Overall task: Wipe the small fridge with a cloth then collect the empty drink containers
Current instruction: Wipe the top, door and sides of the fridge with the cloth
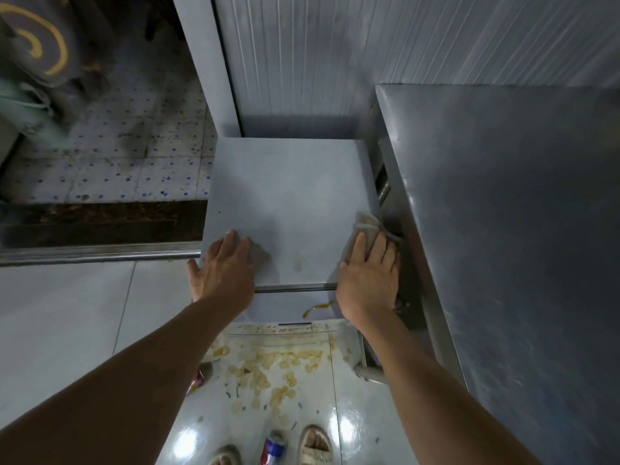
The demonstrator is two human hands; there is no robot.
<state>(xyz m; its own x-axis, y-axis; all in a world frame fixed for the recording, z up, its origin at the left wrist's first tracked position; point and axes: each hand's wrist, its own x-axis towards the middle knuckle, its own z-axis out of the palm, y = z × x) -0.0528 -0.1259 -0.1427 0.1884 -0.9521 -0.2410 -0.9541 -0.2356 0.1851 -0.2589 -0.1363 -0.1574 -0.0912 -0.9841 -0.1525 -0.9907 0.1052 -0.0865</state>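
Note:
The small fridge [288, 203] is a pale grey box seen from above, standing against the wall. My left hand [223, 273] lies flat on its front left corner, fingers spread, holding nothing. My right hand [369, 280] presses a beige cloth [364, 226] onto the fridge's front right corner, beside the steel counter. On the floor lies a red can [198, 380], partly hidden by my left forearm. A blue and red can [273, 449] lies between my feet.
A tall stainless steel counter [503, 229] stands tight against the fridge's right side. Yellowish food scraps [275, 367] and a brown streak [317, 308] soil the floor and fridge front. A metal door threshold [100, 255] runs left, with speckled tiles beyond.

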